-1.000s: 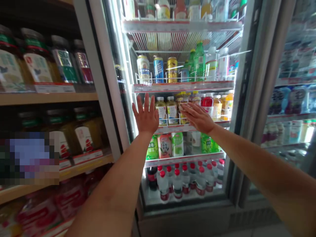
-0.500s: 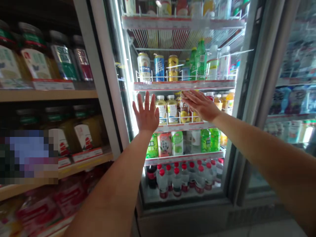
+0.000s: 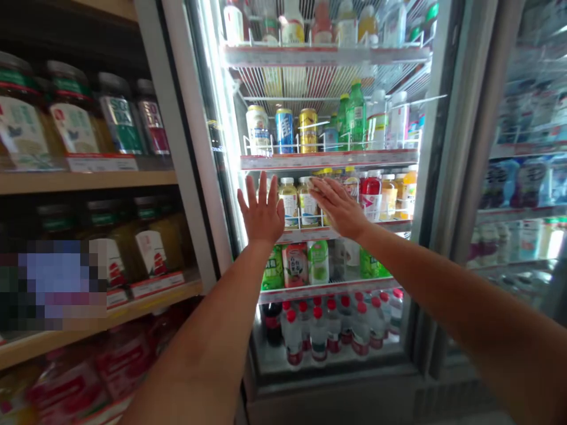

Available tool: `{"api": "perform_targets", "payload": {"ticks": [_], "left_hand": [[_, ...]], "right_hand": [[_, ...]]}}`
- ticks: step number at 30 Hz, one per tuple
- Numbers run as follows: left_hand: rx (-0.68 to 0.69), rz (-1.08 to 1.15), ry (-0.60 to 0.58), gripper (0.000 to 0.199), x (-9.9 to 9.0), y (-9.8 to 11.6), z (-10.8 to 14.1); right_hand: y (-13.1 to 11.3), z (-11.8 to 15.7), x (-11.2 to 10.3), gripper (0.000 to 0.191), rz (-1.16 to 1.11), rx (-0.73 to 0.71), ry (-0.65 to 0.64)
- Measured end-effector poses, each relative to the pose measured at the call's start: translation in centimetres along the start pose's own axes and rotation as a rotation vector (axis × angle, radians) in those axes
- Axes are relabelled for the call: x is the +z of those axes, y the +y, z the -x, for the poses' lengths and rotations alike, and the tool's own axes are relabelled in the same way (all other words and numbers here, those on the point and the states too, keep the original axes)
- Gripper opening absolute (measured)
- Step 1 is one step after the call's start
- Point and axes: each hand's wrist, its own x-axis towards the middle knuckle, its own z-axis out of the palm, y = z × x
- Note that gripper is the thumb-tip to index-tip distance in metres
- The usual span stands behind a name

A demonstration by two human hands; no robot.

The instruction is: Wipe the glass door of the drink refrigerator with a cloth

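My left hand is raised with its fingers spread in front of a lit drinks fridge, and nothing is in it. Beside it stand two pale-yellow bottles with white caps, the nearer one a bottle with a white label. My right hand is stretched out flat, palm down, with its fingertips over the second bottle. It partly hides the drinks behind it. Glare and reflections lie across the fridge front. Whether either hand touches glass cannot be made out.
Cans and green bottles fill the shelf above. Drink cartons stand below, over red-capped water bottles. On the left are wooden shelves with large jars. Another fridge stands at right.
My right hand has moved left and slightly down, uncovering a red bottle and others to its right. My left hand stays nearly in place. The view has tilted up a little.
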Motion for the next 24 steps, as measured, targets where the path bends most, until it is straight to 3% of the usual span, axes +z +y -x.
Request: {"api": "perform_targets", "payload": {"ticks": [2,7,11,13,19,21,24], "left_hand": [[-0.004,0.005,-0.001,0.058,0.0,0.0,-0.1],[-0.021,-0.002,-0.03,0.057,-0.2,0.1,-0.2],[-0.015,0.0,-0.032,0.057,-0.3,0.2,-0.1],[-0.011,-0.004,-0.03,0.056,-0.2,0.2,-0.2],[-0.031,-0.012,-0.045,0.056,-0.2,0.2,-0.2],[-0.04,0.008,-0.042,0.057,-0.2,0.3,-0.2],[-0.039,0.019,-0.03,0.057,-0.3,0.3,-0.2]], "right_hand": [[-1.3,-0.1,0.8,0.084,-0.014,0.058,0.064],[-3.9,-1.0,2.2,0.083,-0.121,-0.19,-0.059],[-3.6,-2.7,2.3,0.068,-0.122,0.032,0.113],[-3.6,-2.5,2.6,0.059,-0.124,0.056,0.15],[-2.9,-0.2,2.5,0.056,-0.147,-0.301,-0.106],[-2.1,-0.4,1.9,0.059,-0.116,-0.247,-0.096],[-1.5,-0.4,1.4,0.065,-0.077,-0.04,0.007]]}}
